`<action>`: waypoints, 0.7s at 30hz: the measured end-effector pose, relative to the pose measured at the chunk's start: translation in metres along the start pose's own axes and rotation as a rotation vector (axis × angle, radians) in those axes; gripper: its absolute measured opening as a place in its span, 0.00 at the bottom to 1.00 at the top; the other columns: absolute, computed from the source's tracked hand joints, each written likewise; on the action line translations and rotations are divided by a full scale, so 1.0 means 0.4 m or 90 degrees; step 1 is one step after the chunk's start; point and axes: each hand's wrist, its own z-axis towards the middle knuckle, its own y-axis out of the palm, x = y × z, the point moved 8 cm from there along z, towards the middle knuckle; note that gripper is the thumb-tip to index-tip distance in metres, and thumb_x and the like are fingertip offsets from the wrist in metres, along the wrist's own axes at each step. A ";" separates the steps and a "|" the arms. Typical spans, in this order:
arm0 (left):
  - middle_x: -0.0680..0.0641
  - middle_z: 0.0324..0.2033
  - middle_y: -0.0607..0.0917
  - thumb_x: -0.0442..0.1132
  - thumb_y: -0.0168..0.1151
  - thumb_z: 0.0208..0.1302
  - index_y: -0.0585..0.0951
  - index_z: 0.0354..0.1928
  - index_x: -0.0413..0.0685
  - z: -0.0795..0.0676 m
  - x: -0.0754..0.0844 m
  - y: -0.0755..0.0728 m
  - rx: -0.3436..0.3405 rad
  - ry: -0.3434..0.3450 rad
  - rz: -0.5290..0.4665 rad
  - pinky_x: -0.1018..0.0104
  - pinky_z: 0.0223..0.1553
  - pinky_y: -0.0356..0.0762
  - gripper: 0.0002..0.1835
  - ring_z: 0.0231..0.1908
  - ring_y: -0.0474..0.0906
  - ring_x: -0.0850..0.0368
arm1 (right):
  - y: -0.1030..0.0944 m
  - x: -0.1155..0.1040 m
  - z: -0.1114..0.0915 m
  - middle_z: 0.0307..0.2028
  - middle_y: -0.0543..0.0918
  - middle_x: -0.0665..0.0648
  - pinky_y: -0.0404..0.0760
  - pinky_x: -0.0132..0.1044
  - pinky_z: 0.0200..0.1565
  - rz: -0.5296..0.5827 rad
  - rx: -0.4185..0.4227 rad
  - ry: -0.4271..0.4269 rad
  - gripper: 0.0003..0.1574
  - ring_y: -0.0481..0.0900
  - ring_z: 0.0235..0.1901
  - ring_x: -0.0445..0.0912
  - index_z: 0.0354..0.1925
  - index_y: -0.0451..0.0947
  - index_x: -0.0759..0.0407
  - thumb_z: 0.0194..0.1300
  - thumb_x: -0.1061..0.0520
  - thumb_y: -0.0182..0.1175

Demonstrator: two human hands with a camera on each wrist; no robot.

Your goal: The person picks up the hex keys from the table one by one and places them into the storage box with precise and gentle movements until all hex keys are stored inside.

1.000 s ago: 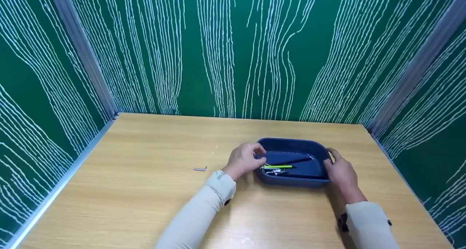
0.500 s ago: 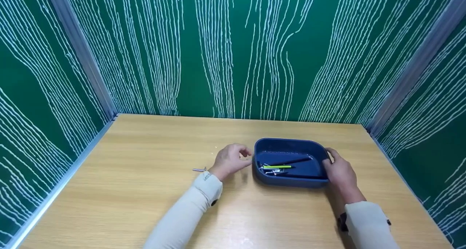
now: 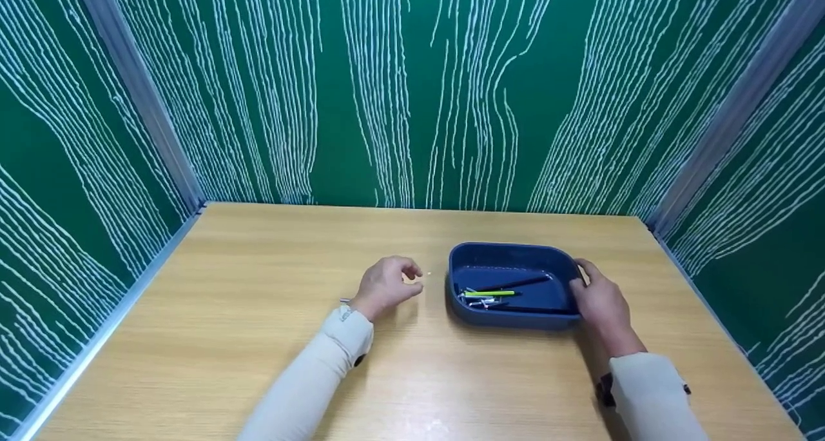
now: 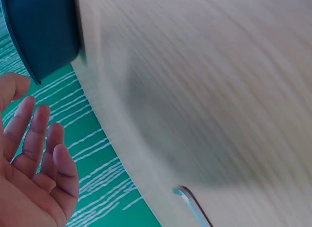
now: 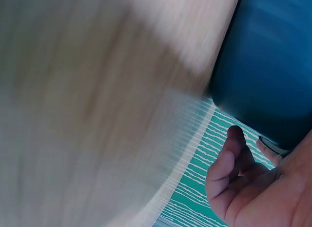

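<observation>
A dark blue plastic bin [image 3: 515,322] stands on the table at right of centre. In it lie a yellow-green pen-like stick [image 3: 490,293], dark thin sticks [image 3: 525,283] and small silvery pieces [image 3: 483,303] too small to identify. My right hand [image 3: 604,305] grips the bin's right end by the rim, its thumb on the inner side. Left of the bin, apart from it, hovers my left hand [image 3: 388,284], fingers loosely curved and holding nothing. An L-shaped hex key [image 4: 192,205] lies on the table near my left wrist; the sleeve hides most of it in the head view.
The wooden table [image 3: 258,254] is bordered by green panels [image 3: 425,106] with white wavy lines, at the back and both sides. Grey posts [image 3: 142,93] stand at the back corners. A tiny pale speck [image 3: 429,273] shows beside the left fingertips.
My left hand has moved left from the bin's left rim, out over the table, and its sleeve now covers most of the hex key. My right hand keeps its grip on the bin.
</observation>
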 end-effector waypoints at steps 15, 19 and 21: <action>0.56 0.30 0.79 0.48 0.62 0.46 0.80 0.33 0.57 -0.025 -0.076 -0.055 0.000 -0.030 0.017 0.65 0.35 0.69 0.10 0.32 0.72 0.61 | -0.014 -0.010 -0.003 0.56 0.64 0.72 0.68 0.54 0.39 -0.049 0.040 -0.031 0.30 0.69 0.42 0.59 0.65 0.51 0.50 0.65 0.49 0.38; 0.56 0.29 0.79 0.48 0.62 0.46 0.80 0.33 0.56 -0.028 -0.091 -0.065 -0.008 -0.037 0.020 0.65 0.35 0.69 0.10 0.31 0.72 0.60 | -0.010 -0.009 -0.003 0.57 0.63 0.71 0.68 0.55 0.41 -0.042 0.028 -0.019 0.31 0.68 0.44 0.59 0.65 0.49 0.48 0.65 0.47 0.37; 0.57 0.29 0.79 0.48 0.62 0.45 0.80 0.33 0.56 -0.031 -0.102 -0.070 -0.008 -0.047 0.024 0.65 0.35 0.69 0.11 0.31 0.72 0.60 | -0.005 -0.008 -0.002 0.58 0.62 0.71 0.67 0.57 0.44 -0.036 0.020 -0.014 0.31 0.68 0.46 0.60 0.65 0.48 0.48 0.65 0.47 0.37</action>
